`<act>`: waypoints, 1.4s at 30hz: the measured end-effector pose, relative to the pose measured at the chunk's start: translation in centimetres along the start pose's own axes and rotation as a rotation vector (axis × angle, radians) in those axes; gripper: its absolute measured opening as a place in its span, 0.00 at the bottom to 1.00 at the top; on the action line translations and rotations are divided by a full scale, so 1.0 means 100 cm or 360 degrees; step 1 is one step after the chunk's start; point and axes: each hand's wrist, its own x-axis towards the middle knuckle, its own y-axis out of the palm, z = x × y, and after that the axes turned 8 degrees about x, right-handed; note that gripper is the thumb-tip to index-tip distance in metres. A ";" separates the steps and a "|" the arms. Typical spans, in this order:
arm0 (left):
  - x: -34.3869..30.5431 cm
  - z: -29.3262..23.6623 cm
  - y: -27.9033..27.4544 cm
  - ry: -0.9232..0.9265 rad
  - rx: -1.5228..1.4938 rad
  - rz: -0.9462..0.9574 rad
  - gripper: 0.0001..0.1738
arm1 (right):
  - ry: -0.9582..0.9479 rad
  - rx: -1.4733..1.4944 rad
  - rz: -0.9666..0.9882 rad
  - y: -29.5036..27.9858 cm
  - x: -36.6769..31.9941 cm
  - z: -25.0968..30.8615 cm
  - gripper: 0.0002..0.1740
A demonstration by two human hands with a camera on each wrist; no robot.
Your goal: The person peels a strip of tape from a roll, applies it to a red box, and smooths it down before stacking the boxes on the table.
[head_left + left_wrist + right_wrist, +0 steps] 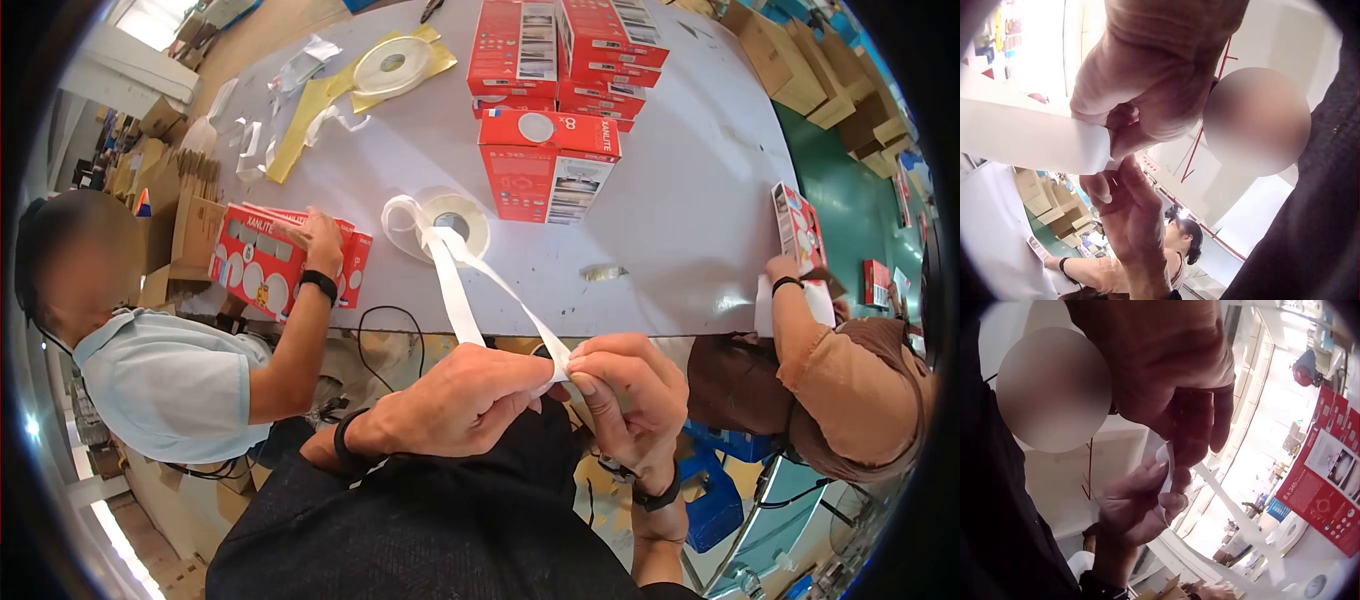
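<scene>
A long white strip of tape (457, 300) runs in a loop from the white tape roll (478, 238) on the table toward me. Its near end is between my two hands. My left hand (455, 400) pinches the strip between thumb and fingers. Close beside it, my right hand (632, 392) pinches the same end, with both sets of fingertips nearly meeting. In the left wrist view the tape (1029, 137) stretches flat away from the fingers. The right wrist view shows the tape end (1168, 469) folded between the fingertips.
Red bulb boxes (545, 165) stand stacked at the table's far side. A second tape roll (392, 66) lies on yellow sheeting (292, 145) near white scraps. At left, a person (190, 380) handles red boxes (262, 255); at right, another person (850, 375) holds a box (797, 228).
</scene>
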 end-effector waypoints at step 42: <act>0.162 0.222 -0.038 0.0411 0.0905 -0.1621 0.23 | -0.0912 -0.1056 -0.0011 0.008 0.173 -0.211 0.09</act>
